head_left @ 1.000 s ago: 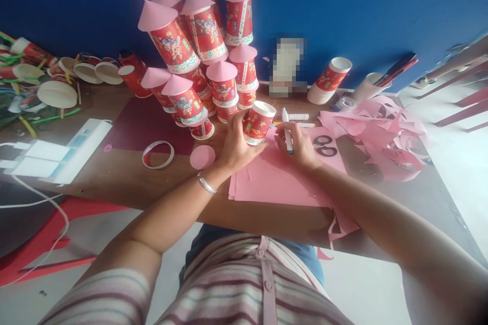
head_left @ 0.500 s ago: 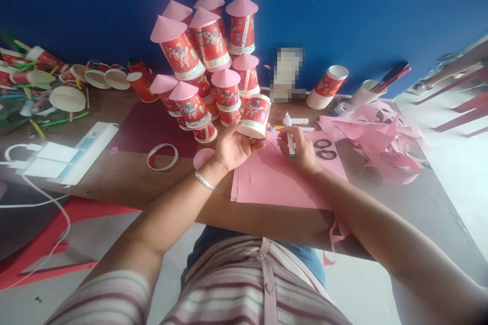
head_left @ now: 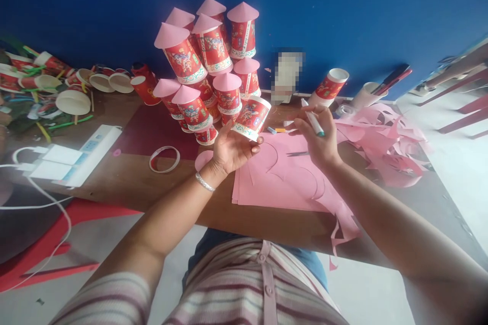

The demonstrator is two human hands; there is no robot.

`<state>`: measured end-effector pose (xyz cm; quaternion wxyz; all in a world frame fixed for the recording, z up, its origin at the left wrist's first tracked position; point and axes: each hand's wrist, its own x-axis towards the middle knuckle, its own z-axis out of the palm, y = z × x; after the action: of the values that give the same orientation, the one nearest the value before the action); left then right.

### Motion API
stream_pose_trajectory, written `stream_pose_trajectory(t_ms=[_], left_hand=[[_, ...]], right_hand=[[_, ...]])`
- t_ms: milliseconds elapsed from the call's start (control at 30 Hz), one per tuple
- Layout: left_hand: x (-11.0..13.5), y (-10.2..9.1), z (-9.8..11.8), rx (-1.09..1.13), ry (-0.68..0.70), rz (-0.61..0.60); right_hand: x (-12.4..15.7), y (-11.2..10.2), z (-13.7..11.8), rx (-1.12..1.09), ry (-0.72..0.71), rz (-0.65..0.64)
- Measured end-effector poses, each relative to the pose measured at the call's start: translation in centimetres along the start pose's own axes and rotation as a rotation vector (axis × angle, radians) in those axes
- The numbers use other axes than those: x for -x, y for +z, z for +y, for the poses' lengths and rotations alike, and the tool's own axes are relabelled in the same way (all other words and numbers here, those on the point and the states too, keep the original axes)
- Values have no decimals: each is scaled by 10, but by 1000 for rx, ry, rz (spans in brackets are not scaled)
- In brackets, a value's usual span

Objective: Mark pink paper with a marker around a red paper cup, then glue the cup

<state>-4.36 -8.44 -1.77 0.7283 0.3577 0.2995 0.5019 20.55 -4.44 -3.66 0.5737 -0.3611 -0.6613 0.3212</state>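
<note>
My left hand [head_left: 234, 151] is closed round a red printed paper cup [head_left: 252, 116], tilted, with a drawn green pattern along its white rim. Between the fingers of my right hand [head_left: 318, 134] is a white marker [head_left: 314, 124] with a green end, slanting above the table. Pink paper sheets [head_left: 267, 188] lie stacked below both hands, with curved lines on them. Scissor blades [head_left: 297, 154] show on the paper, the handles hidden by my right hand. Left of the held cup stand several stacked red cups [head_left: 217, 48] topped with pink paper cones [head_left: 243, 11].
Pink paper scraps [head_left: 389, 142] heap at the right, near a red cup [head_left: 331, 86] and a pen holder [head_left: 369, 95]. A white ring [head_left: 163, 159] and a power strip [head_left: 89, 155] lie left. More cups [head_left: 74, 99] pile at the far left. A blue wall [head_left: 343, 10] rises behind.
My right hand has lifted up and to the right with the marker, uncovering scissor blades and curved lines on the paper. My left hand keeps the cup, tilted slightly more.
</note>
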Motion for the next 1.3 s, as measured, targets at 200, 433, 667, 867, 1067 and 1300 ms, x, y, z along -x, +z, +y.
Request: stream_pose_trajectory(t_ms=[200, 433, 667, 867, 1067, 1300], left_hand=[[-3, 0, -2, 265, -64, 15], [-8, -7, -11, 272, -109, -57], [-8, -6, -16, 73, 16, -101], [-11, -11, -24, -350, 294, 0], [-4, 0, -23, -635, 346, 17], [-5, 0, -25, -365, 242, 12]], right_hand=[[-13, 15, -12, -193, 171, -65], [-10, 32, -19, -323, 280, -133], [-10, 26, -18, -311, 288, -116], [-7, 24, -19, -213, 282, -85], [-1, 31, -20, -120, 296, -115], [9, 19, -17, -200, 361, -82]])
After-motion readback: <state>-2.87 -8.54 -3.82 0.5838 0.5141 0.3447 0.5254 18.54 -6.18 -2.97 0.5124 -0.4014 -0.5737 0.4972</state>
